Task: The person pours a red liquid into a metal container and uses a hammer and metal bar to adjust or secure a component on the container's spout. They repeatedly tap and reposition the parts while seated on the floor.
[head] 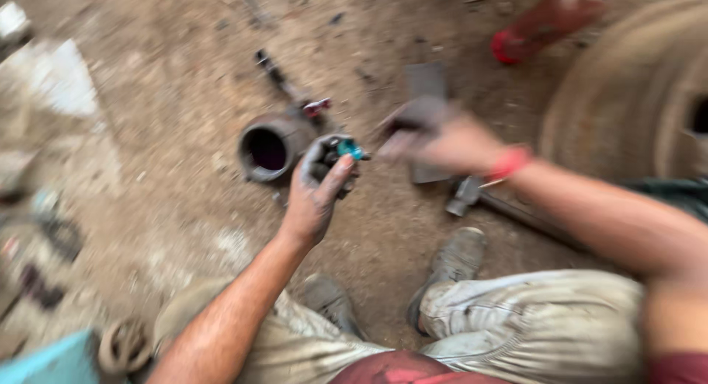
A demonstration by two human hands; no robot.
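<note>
Teal-tipped part (346,149) sits clenched in left hand (317,189) over dirt floor (169,96); right hand's (435,137) grip blurs beyond telling.

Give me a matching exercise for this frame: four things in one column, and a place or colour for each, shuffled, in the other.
Things:
1. Small teal part
2. Short metal pipe
3. Red wristband
4. Hammer

Places:
A. On the right arm
B. In the grip of the left hand
C. On the dirt beneath the right forearm
D. On the ground, left of the left hand, open end facing the camera

Pairs: 1-B, 2-D, 3-A, 4-C
</note>
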